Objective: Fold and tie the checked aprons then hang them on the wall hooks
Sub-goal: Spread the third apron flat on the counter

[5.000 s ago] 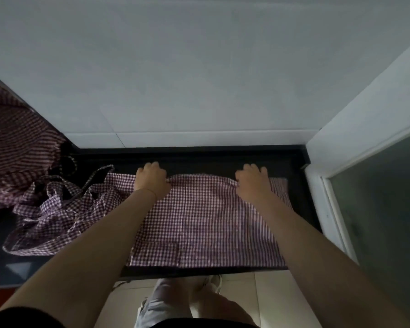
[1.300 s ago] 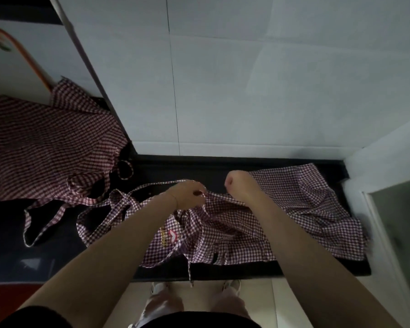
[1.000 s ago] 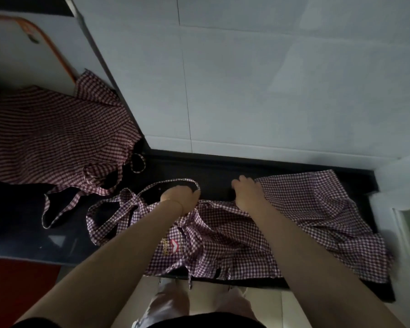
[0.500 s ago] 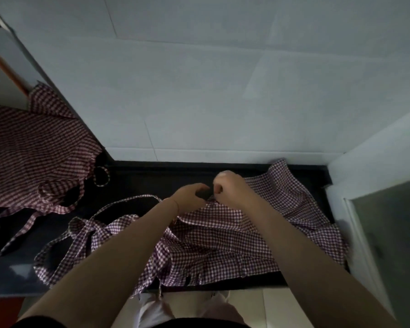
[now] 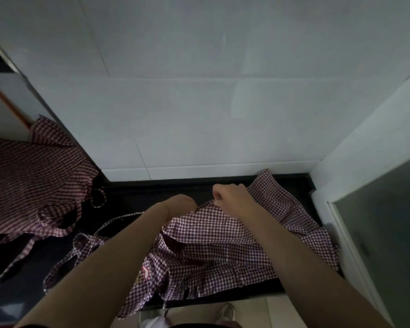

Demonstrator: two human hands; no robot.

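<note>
At the counter's [image 5: 133, 197] front edge an apron [image 5: 223, 252] spills over the lip, its hem hanging toward the floor, evidently because the cloth is wider than the narrow dark ledge; a small red-and-white badge [image 5: 146, 272] shows on the overhanging part. Its ties [image 5: 85, 245] trail loose toward the counter's left side, not yet knotted. Above the middle of the cloth, the right hand [image 5: 232, 197] pinches the apron's far edge, fingers curled tight and lifting it slightly, apparently to bring that edge into line for a fold; the left hand [image 5: 180, 205] sits just beside it with fingers tucked under at the same edge, though whether it actually grips the fabric cannot be told. The apron's right end lies bunched against the counter's right corner beside a frosted door [image 5: 384, 221]. At the far left a second apron [image 5: 31, 181] lies rumpled, straps looped, awaiting its turn. Behind, a tiled wall [image 5: 211, 102]; no hooks are in sight.
</note>
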